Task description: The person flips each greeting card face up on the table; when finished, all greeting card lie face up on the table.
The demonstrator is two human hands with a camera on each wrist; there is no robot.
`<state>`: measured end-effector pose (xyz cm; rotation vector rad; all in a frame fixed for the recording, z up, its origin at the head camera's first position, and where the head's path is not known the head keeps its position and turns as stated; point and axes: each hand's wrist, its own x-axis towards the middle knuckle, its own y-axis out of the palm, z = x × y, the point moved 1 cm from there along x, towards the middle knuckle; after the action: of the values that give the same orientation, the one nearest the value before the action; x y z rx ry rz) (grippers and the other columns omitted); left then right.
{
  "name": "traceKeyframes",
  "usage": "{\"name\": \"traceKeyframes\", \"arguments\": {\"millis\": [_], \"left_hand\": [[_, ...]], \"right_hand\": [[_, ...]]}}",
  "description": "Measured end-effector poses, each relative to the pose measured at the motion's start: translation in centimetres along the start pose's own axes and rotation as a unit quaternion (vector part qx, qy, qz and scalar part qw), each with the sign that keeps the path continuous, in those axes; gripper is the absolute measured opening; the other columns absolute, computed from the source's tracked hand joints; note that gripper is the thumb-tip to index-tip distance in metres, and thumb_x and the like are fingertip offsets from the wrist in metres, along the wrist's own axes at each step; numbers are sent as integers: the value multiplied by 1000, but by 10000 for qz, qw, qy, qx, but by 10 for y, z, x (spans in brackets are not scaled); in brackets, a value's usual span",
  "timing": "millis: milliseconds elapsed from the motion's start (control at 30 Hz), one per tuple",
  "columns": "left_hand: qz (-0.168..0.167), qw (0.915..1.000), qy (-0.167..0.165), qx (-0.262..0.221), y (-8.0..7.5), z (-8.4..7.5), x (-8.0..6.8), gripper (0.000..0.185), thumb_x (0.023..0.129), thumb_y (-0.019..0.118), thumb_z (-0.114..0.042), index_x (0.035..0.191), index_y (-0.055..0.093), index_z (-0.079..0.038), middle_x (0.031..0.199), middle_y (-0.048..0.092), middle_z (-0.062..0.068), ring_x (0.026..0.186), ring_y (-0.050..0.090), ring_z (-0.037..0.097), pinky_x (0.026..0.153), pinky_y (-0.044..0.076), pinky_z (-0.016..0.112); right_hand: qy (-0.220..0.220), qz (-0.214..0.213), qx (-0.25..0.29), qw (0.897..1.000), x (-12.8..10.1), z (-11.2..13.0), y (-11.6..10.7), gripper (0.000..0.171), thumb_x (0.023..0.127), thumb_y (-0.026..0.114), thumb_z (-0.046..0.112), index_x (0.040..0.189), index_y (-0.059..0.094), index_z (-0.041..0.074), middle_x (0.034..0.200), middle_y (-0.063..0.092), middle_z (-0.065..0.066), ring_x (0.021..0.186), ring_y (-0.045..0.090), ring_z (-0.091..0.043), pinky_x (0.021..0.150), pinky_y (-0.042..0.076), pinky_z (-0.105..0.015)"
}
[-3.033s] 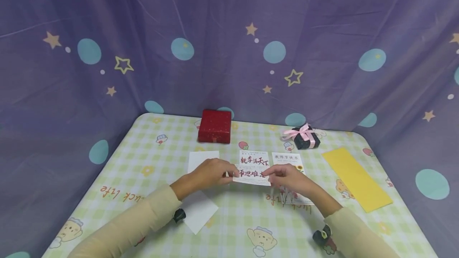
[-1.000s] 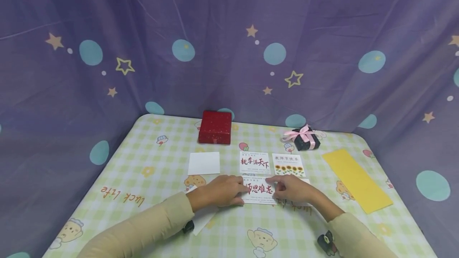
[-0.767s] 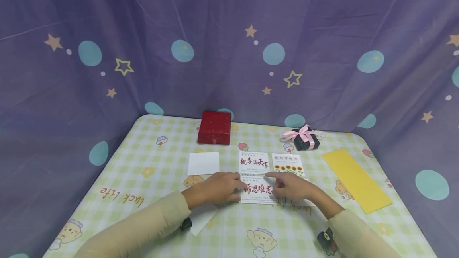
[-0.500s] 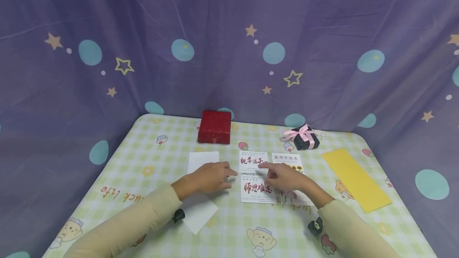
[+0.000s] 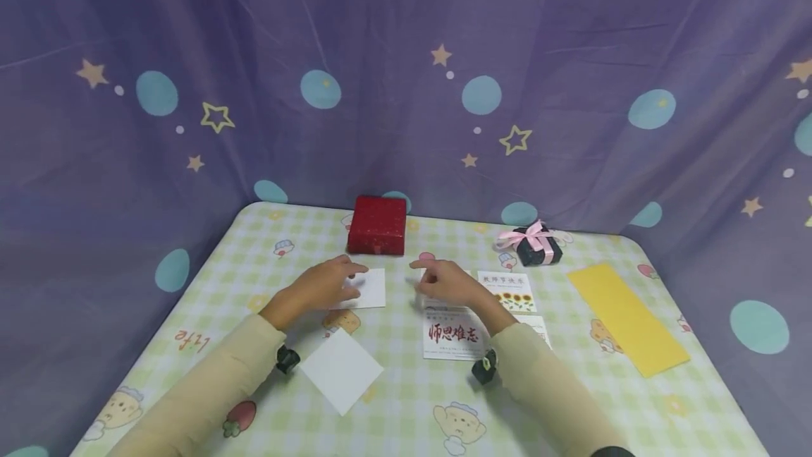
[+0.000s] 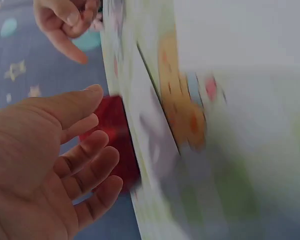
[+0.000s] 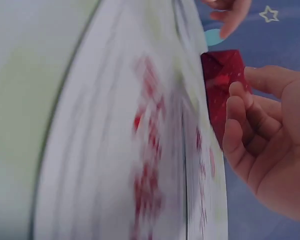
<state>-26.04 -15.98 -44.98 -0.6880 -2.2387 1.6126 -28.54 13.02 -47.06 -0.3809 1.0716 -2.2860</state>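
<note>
My left hand (image 5: 326, 283) hovers with relaxed, straight fingers over the near edge of a blank white card (image 5: 369, 289) and holds nothing. My right hand (image 5: 439, 282) hangs loosely curled and empty above a red-lettered card that it mostly hides. A second red-lettered card (image 5: 452, 333) lies flat just behind that wrist. In the left wrist view the left hand (image 6: 55, 165) shows an empty palm, with the red box (image 6: 117, 150) beyond it. In the blurred right wrist view the right hand (image 7: 270, 145) grips nothing near the red box (image 7: 220, 85).
A red box (image 5: 377, 225) stands at the back centre and a black gift box with a pink ribbon (image 5: 536, 244) at the back right. A sunflower card (image 5: 505, 290), a yellow sheet (image 5: 624, 317) and a white paper square (image 5: 340, 371) lie on the checked tablecloth (image 5: 406, 407).
Both hands let go of the lower red-lettered card, which now lies flat, and moved away from me and leftwards, the left hand over the white card.
</note>
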Motion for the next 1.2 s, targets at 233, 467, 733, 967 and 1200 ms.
{"name": "traceKeyframes", "arguments": {"millis": [233,467,733,967,1200], "left_hand": [[134,9976,-646,-196,-5,29,-11,62,89,78,-25,143,56,-5,116,62,14,100,61,22,94,52,45],[323,9950,-864,-381,2,48,-14,73,88,79,-27,147,48,4,111,60,14,101,54,23,99,48,47],[383,9940,-950,-377,4,48,-15,72,87,80,-27,145,51,5,121,58,20,107,56,27,103,47,48],[327,9915,-1220,-296,4,46,-16,72,87,80,-26,146,51,2,130,56,23,118,58,32,107,46,50],[243,9912,-1222,-454,6,44,-14,72,85,82,-24,143,51,3,129,58,22,119,58,34,107,46,51]], "right_hand": [[238,-114,640,9976,32,12,17,55,93,69,17,144,55,3,82,75,-3,71,61,-6,80,53,-31],[688,79,683,9953,48,17,38,61,90,75,21,146,54,11,86,70,0,68,61,-9,64,52,-25],[824,239,-35,9963,56,28,51,75,84,82,24,151,49,12,83,74,1,77,65,-9,79,54,-28],[925,224,-482,9943,59,35,55,78,84,82,24,152,47,13,81,73,1,80,64,-14,90,54,-35],[1159,190,-437,9921,57,35,54,80,82,83,25,152,46,14,83,71,1,84,64,-15,95,53,-38]]}}
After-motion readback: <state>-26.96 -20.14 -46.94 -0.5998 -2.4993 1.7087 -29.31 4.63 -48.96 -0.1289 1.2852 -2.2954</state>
